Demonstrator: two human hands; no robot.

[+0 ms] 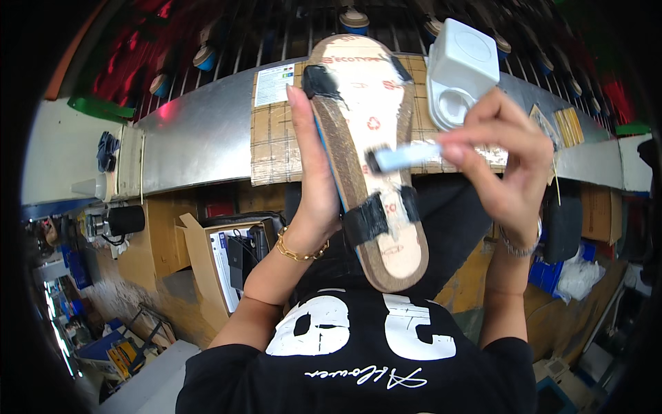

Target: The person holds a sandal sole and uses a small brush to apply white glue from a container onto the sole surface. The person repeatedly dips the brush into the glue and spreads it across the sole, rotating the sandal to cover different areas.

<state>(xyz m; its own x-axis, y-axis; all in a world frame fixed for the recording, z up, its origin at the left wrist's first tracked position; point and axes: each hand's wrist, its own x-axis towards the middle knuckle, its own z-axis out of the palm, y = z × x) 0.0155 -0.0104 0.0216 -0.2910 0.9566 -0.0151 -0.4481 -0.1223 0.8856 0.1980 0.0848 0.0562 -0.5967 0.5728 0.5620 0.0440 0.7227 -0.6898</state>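
My left hand [316, 169] grips a sandal footbed [349, 141] along its left side, the thumb upright near the upper black strap end. Cork shows along the footbed's edges. Its pale face carries red print, and black strap ends are folded onto it near both ends. A wet-looking white sheen covers much of the upper part. Pinched in my right hand [507, 155] is a small brush [407, 157] with a light handle, smeared by motion. Its dark bristles are over the middle of the footbed; whether they touch is hard to tell.
A white plastic container [463, 65] with a round opening stands on taped cardboard [276, 148] upon a metal ledge [196, 141]. Beyond runs a rack of dark bars [269, 34] with blue-and-beige pieces. An open carton [214, 259] sits at lower left.
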